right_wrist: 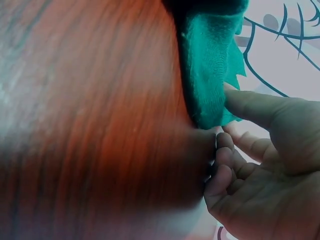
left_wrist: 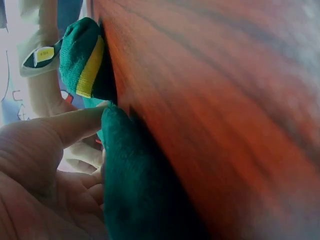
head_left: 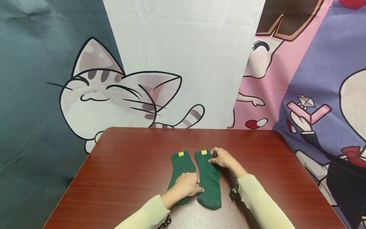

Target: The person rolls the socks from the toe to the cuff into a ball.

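Two dark green ribbed socks lie side by side on the table, a yellow label at each cuff. My left hand (head_left: 187, 184) reaches over the left sock (head_left: 180, 163), its thumb at the inner edge of the right sock (head_left: 210, 190). In the left wrist view, the thumb (left_wrist: 82, 125) meets a green sock edge with the fingers curled below; which sock cannot be told. My right hand (head_left: 223, 157) pinches the outer edge of the right sock near its cuff. Up close, the right thumb (right_wrist: 255, 105) presses on green fabric (right_wrist: 207, 70), with the index finger beneath.
The socks lie on a reddish-brown wooden table (head_left: 128, 159). Behind it hangs a printed cloth backdrop (head_left: 183, 38) with a cartoon cat and cartoon figures. A dark wrist strap (head_left: 235, 191) shows at the right sleeve.
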`<state>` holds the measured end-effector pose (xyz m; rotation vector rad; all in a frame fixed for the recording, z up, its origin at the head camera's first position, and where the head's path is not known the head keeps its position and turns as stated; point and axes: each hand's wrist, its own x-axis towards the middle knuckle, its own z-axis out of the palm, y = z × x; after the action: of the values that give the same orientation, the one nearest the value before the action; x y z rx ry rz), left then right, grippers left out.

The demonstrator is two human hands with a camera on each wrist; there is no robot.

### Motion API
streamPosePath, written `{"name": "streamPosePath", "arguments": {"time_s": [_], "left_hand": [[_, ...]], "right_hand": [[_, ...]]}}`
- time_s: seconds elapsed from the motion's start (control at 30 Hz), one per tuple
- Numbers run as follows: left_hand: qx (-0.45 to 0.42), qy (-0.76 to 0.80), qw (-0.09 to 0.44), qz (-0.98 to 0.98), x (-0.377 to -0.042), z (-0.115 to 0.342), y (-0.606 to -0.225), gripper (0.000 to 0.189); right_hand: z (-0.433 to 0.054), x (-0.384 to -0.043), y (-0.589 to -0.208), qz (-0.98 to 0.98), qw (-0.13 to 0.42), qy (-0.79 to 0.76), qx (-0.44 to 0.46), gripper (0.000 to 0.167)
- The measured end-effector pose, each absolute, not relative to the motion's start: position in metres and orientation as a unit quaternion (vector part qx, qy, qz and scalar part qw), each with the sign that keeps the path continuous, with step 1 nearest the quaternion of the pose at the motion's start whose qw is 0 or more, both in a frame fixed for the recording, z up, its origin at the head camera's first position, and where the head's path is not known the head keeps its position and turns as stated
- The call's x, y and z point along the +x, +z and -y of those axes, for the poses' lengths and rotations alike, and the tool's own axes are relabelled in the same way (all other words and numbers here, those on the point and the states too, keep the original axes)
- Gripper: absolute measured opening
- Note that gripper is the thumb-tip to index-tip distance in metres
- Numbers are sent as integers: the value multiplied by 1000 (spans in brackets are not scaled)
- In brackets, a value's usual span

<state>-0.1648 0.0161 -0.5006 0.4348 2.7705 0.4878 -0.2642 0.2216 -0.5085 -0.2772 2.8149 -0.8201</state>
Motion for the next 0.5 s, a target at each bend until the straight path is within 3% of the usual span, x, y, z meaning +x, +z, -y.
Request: {"name": "streamPosePath", "arguments": {"time_s": [0.27,0.5], "left_hand": [[187,168,151,-956,-161,-20,-503,26],[230,215,105,-943,-153,-18,-504,24]], "right_hand": [[-218,-260,-509,-947,101,-294,-78,24],[-217,-258,-508,-935,103,-336,-49,21]]}}
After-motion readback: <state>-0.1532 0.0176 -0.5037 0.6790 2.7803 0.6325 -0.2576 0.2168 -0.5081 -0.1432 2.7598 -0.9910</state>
